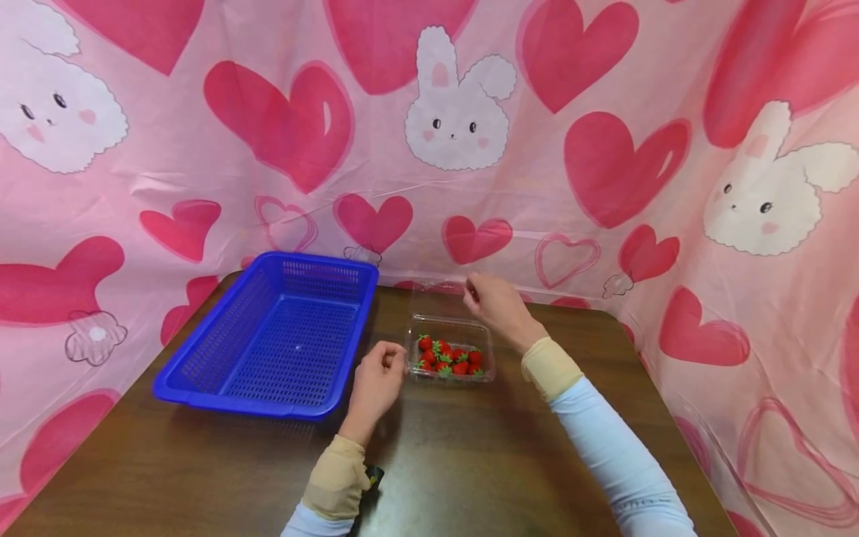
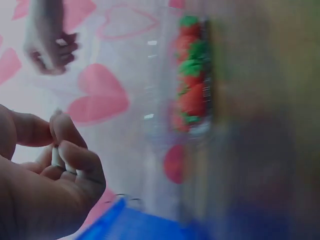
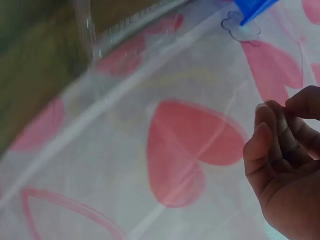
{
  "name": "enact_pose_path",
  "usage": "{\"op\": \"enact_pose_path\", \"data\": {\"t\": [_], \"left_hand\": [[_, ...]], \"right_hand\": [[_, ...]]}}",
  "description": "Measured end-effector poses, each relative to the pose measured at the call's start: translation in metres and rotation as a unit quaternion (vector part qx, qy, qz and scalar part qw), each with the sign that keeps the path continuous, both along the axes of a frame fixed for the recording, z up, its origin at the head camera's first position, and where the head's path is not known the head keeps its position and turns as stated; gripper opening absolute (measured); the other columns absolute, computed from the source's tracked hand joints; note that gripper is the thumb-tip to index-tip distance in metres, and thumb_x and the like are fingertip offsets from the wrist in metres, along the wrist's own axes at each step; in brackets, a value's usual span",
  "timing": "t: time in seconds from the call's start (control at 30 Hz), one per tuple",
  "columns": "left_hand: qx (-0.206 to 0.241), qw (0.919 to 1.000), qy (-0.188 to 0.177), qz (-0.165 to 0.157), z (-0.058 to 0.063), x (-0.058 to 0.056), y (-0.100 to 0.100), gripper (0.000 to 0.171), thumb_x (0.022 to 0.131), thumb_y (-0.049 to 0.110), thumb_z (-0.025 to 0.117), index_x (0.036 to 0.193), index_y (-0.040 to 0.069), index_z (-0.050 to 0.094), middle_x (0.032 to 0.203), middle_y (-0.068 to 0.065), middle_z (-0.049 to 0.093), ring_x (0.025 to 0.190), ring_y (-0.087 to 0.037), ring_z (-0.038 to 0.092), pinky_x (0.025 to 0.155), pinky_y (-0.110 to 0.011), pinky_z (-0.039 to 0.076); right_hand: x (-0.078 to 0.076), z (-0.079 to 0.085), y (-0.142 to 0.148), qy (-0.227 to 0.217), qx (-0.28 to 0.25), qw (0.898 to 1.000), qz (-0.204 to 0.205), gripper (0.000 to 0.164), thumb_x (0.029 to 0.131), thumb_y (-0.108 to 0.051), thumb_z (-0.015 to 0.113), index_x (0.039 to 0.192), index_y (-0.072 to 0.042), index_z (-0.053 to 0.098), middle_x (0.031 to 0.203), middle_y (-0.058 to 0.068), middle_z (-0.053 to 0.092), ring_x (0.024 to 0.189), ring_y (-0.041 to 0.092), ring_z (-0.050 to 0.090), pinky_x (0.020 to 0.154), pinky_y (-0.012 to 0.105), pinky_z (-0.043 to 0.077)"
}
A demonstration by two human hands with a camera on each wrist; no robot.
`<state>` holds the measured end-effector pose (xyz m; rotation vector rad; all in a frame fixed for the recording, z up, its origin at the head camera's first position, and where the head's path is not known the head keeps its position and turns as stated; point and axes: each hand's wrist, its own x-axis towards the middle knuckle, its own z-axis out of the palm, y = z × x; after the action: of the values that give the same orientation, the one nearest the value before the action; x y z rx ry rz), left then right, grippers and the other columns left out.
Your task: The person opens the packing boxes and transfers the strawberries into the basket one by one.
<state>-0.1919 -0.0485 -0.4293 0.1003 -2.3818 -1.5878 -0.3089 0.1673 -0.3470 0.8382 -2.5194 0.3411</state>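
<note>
A clear plastic clamshell box stands on the table with its lid raised at the back. Several strawberries, red with green tops, lie in its base. Just left of the box is my left hand, fingers loosely curled, thumb near the index fingertip, holding nothing. My right hand hovers at the right side of the raised lid. Its fingers are loosely bent, with nothing seen between them in the right wrist view.
A large blue plastic basket with slotted walls stands on the left of the brown wooden table. Pink cloth printed with hearts and rabbits hangs behind the table and along its right side. A small dark object shows beside my left wrist.
</note>
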Motion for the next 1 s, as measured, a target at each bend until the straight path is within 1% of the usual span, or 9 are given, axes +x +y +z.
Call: {"op": "enact_pose_path", "data": {"t": [0.07, 0.23, 0.33, 0.43, 0.6, 0.7, 0.8, 0.87, 1.0], "left_hand": [[-0.006, 0.9998, 0.018, -0.011, 0.012, 0.003, -0.005, 0.009, 0.095, 0.013, 0.058, 0.098, 0.01, 0.066, 0.076, -0.006, 0.07, 0.058, -0.008, 0.054, 0.053, -0.024, 0.043], [-0.03, 0.9976, 0.055, -0.03, 0.039, 0.006, -0.024, 0.008, 0.095, 0.011, 0.059, 0.098, 0.011, 0.067, 0.076, -0.009, 0.069, 0.057, -0.008, 0.054, 0.052, -0.022, 0.043], [-0.056, 0.9954, 0.069, -0.035, 0.05, 0.008, -0.041, 0.009, 0.095, 0.011, 0.059, 0.099, 0.01, 0.067, 0.076, -0.009, 0.069, 0.059, -0.009, 0.056, 0.052, -0.022, 0.043], [-0.09, 0.9929, 0.072, -0.032, 0.057, 0.011, -0.06, 0.01, 0.096, 0.012, 0.059, 0.101, 0.011, 0.067, 0.075, -0.006, 0.069, 0.06, -0.009, 0.058, 0.053, -0.022, 0.045], [-0.152, 0.9853, 0.078, -0.01, 0.064, 0.018, -0.094, 0.01, 0.097, 0.015, 0.058, 0.1, 0.013, 0.067, 0.075, -0.001, 0.069, 0.062, -0.007, 0.059, 0.054, -0.023, 0.044], [-0.181, 0.9788, 0.096, 0.004, 0.069, 0.022, -0.114, 0.011, 0.097, 0.014, 0.057, 0.101, 0.012, 0.068, 0.075, -0.001, 0.069, 0.061, -0.004, 0.057, 0.053, -0.023, 0.042], [-0.204, 0.9729, 0.107, 0.019, 0.077, 0.025, -0.133, 0.013, 0.097, 0.016, 0.056, 0.101, 0.011, 0.067, 0.076, -0.003, 0.07, 0.06, -0.001, 0.055, 0.051, -0.023, 0.041], [-0.22, 0.9696, 0.103, 0.031, 0.081, 0.026, -0.147, 0.014, 0.098, 0.018, 0.055, 0.102, 0.011, 0.067, 0.078, -0.004, 0.07, 0.06, -0.001, 0.054, 0.051, -0.024, 0.041], [-0.254, 0.9611, 0.095, 0.054, 0.085, 0.028, -0.176, 0.018, 0.098, 0.02, 0.053, 0.106, 0.01, 0.066, 0.082, -0.006, 0.071, 0.06, -0.004, 0.051, 0.051, -0.024, 0.04]], "right_hand": [[-0.002, -0.003, 0.002, -0.028, -0.027, 0.999, -0.002, 0.009, 0.09, -0.01, 0.06, 0.082, -0.009, 0.055, 0.067, 0.003, 0.053, 0.06, 0.019, 0.05, 0.059, 0.035, 0.048], [-0.008, -0.011, 0.006, -0.054, -0.059, 0.997, -0.003, 0.01, 0.09, -0.009, 0.06, 0.082, -0.007, 0.056, 0.066, 0.004, 0.053, 0.059, 0.018, 0.048, 0.058, 0.032, 0.044], [-0.011, -0.017, 0.007, -0.068, -0.071, 0.995, 0.003, 0.01, 0.09, -0.008, 0.06, 0.081, -0.005, 0.056, 0.066, 0.006, 0.053, 0.06, 0.018, 0.047, 0.058, 0.031, 0.042], [-0.013, -0.025, 0.009, -0.093, -0.071, 0.993, 0.001, 0.009, 0.09, -0.008, 0.061, 0.082, -0.005, 0.057, 0.065, 0.004, 0.054, 0.059, 0.016, 0.047, 0.056, 0.028, 0.042], [-0.017, -0.037, 0.006, -0.137, -0.041, 0.99, 0.001, 0.006, 0.09, -0.011, 0.062, 0.086, -0.007, 0.062, 0.069, 0.002, 0.06, 0.06, 0.013, 0.05, 0.058, 0.027, 0.046], [-0.018, -0.039, 0.0, -0.154, -0.017, 0.988, 0.009, 0.006, 0.09, -0.013, 0.064, 0.087, -0.008, 0.064, 0.073, 0.003, 0.062, 0.063, 0.015, 0.052, 0.062, 0.031, 0.05], [-0.019, -0.039, -0.006, -0.166, 0.014, 0.986, 0.011, 0.007, 0.089, -0.016, 0.064, 0.087, -0.01, 0.066, 0.076, 0.002, 0.064, 0.067, 0.016, 0.054, 0.067, 0.034, 0.052], [-0.02, -0.04, -0.011, -0.18, 0.033, 0.983, 0.011, 0.008, 0.09, -0.018, 0.063, 0.088, -0.011, 0.066, 0.076, 0.002, 0.065, 0.066, 0.016, 0.055, 0.067, 0.034, 0.053], [-0.021, -0.044, -0.02, -0.212, 0.066, 0.975, 0.016, 0.009, 0.09, -0.02, 0.063, 0.092, -0.012, 0.067, 0.074, -0.001, 0.065, 0.062, 0.014, 0.054, 0.062, 0.031, 0.051]]}}
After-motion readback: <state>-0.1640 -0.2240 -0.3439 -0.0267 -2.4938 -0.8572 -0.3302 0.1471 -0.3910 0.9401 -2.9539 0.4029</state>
